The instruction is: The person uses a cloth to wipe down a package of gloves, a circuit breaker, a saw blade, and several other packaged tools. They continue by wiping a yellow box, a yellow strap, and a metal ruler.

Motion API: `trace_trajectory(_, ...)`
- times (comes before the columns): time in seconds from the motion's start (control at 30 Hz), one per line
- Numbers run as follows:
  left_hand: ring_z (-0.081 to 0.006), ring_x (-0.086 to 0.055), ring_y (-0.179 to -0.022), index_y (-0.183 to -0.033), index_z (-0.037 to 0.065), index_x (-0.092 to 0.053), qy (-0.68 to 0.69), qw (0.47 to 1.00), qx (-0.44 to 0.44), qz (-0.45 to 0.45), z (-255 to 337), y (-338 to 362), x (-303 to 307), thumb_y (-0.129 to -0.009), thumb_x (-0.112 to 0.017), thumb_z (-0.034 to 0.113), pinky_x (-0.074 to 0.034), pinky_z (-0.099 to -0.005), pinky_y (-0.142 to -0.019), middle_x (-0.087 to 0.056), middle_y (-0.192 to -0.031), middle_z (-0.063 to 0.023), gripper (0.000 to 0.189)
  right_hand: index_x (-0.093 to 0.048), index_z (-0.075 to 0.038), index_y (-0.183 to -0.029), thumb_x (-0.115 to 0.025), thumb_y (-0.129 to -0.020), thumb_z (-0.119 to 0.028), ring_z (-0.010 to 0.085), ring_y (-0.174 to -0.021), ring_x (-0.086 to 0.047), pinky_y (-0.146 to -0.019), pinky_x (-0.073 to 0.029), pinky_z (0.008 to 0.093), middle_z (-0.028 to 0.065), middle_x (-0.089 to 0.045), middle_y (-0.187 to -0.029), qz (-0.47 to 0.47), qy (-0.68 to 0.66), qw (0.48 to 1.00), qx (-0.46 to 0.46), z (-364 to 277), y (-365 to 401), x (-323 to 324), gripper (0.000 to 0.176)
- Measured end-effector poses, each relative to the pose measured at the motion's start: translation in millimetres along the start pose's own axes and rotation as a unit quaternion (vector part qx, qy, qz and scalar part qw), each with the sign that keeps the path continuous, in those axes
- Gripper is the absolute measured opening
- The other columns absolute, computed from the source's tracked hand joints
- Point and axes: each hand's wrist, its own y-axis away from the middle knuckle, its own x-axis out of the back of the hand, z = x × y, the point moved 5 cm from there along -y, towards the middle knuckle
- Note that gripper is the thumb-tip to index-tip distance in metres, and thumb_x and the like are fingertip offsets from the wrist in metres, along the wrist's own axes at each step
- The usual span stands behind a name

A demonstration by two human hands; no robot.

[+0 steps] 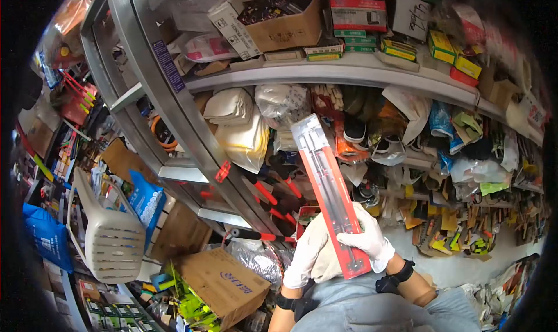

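Blister package (331,195): long, narrow, red with clear front, dark slender parts inside; slanted above the lap.
Right hand (369,239): gloved, gripping its lower end, thumb across front.
Left hand (304,253): gloved, against cream fabric (329,256); fingers partly hidden, closure unclear.

Count at the work position records one long red-backed package (332,198), two white-gloved hands (372,242) and two black wrist straps (395,277). Around it stand one metal ladder (174,108), one beige plastic chair (114,248), two blue bags (46,237) near the chair, and one large closed cardboard box (224,282). The upper shelf (325,72) bears one open brown cardboard box (285,34); its smaller cartons overlap too much for a firm count.
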Motion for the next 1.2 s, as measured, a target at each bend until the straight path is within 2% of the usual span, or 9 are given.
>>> trace_trajectory(0.23, -0.0208, -0.054, -0.121, -0.142, 0.002, -0.040, 0.149, 0.989, 0.006, 0.017, 11.2, 5.1, -11.9, -0.092, -0.063, 0.032, -0.043, -0.0366, -0.104, -0.053, -0.136, -0.0107, 0.063, -0.043, -0.003, -0.141, -0.068, -0.080, 0.006, 0.0056, -0.089, -0.059, -0.076, -0.051, 0.0217, 0.0025, -0.063, -0.112, -0.005, -0.228, 0.970, -0.087, -26.3, -17.0, 22.9, 0.066)
trace_trajectory(0.43, -0.0170, -0.044, -0.131, -0.148, 0.005, -0.034, 0.234, 0.970, 0.049, 0.038, 11.0, 6.7, -12.8, -0.097, -0.055, 0.025, -0.034, -0.0331, -0.112, -0.043, -0.147, -0.0040, 0.058, -0.041, -0.001, -0.141, -0.066, -0.081, 0.004, 0.0075, -0.094, -0.058, -0.083, -0.049, 0.0231, 0.0023, -0.061, -0.115, -0.027, -0.259, 0.965, -0.039, -66.7, -48.5, 40.6, 0.066)
trace_trajectory(0.53, -0.0226, -0.060, -0.113, -0.134, 0.003, -0.047, 0.202, 0.977, 0.009, 0.066, 13.6, 7.2, -11.6, -0.097, -0.055, 0.031, -0.049, -0.0370, -0.099, -0.059, -0.125, -0.0106, 0.048, -0.044, -0.001, -0.139, -0.068, -0.081, 0.000, 0.0084, -0.100, -0.057, -0.089, -0.046, 0.0243, 0.0023, -0.061, -0.117, -0.055, -0.258, 0.965, -0.005, -90.9, -68.1, 48.0, 0.063)
trace_trajectory(0.63, -0.0174, -0.044, -0.132, -0.149, 0.007, -0.033, 0.281, 0.959, 0.028, 0.028, 28.2, 10.6, -24.9, -0.097, -0.055, 0.024, -0.034, -0.0335, -0.112, -0.042, -0.148, -0.0049, 0.058, -0.046, 0.001, -0.135, -0.068, -0.075, -0.010, 0.0107, -0.098, -0.058, -0.089, -0.046, 0.0254, 0.0034, -0.061, -0.114, -0.026, -0.225, 0.974, 0.028, -133.8, -87.4, 52.8, 0.065)
trace_trajectory(0.93, -0.0243, -0.057, -0.119, -0.143, 0.012, -0.042, 0.382, 0.919, 0.065, 0.076, -6.6, 21.4, -9.1, -0.097, -0.054, 0.031, -0.045, -0.0421, -0.104, -0.054, -0.135, -0.0074, 0.051, -0.058, -0.003, -0.099, -0.065, -0.086, -0.018, 0.0132, -0.055, -0.063, -0.050, -0.056, 0.0297, 0.0046, -0.064, -0.073, -0.059, -0.167, 0.983, 0.049, -220.8, -224.3, 86.6, 0.021)
trace_trajectory(1.03, -0.0244, -0.057, -0.119, -0.142, 0.012, -0.044, 0.380, 0.919, 0.062, 0.084, -7.0, 28.2, -7.1, -0.098, -0.054, 0.032, -0.045, -0.0409, -0.104, -0.055, -0.135, -0.0075, 0.050, -0.065, -0.007, -0.095, -0.064, -0.089, -0.025, 0.0114, -0.064, -0.064, -0.066, -0.055, 0.0289, 0.0040, -0.067, -0.081, -0.116, -0.045, 0.976, 0.180, -236.5, -314.0, 112.4, 0.019)
trace_trajectory(1.07, -0.0240, -0.059, -0.116, -0.140, 0.011, -0.046, 0.373, 0.919, 0.054, 0.117, -2.5, 32.9, -9.1, -0.097, -0.054, 0.034, -0.046, -0.0404, -0.102, -0.058, -0.132, -0.0075, 0.049, -0.068, -0.008, -0.097, -0.062, -0.090, -0.026, 0.0113, -0.068, -0.065, -0.071, -0.054, 0.0290, 0.0016, -0.068, -0.084, -0.075, 0.221, 0.803, 0.549, -251.2, -341.2, 124.4, 0.021)
trace_trajectory(1.1, -0.0237, -0.060, -0.114, -0.138, 0.011, -0.049, 0.366, 0.917, 0.046, 0.150, -0.1, 35.7, -8.6, -0.097, -0.054, 0.035, -0.048, -0.0399, -0.100, -0.060, -0.130, -0.0074, 0.048, -0.070, -0.005, -0.099, -0.062, -0.091, -0.027, 0.0125, -0.076, -0.066, -0.077, -0.053, 0.0297, 0.0014, -0.069, -0.087, -0.047, 0.005, 0.979, 0.200, -244.0, -344.9, 119.8, 0.025)
trace_trajectory(1.2, -0.0240, -0.060, -0.114, -0.138, 0.010, -0.049, 0.368, 0.909, 0.034, 0.194, -3.2, 40.9, -6.0, -0.098, -0.054, 0.036, -0.048, -0.0398, -0.100, -0.060, -0.129, -0.0080, 0.048, -0.071, -0.005, -0.105, -0.064, -0.088, -0.032, 0.0138, -0.092, -0.065, -0.086, -0.050, 0.0314, 0.0020, -0.069, -0.096, -0.062, 0.020, 0.977, 0.202, -258.8, -395.2, 122.0, 0.032)
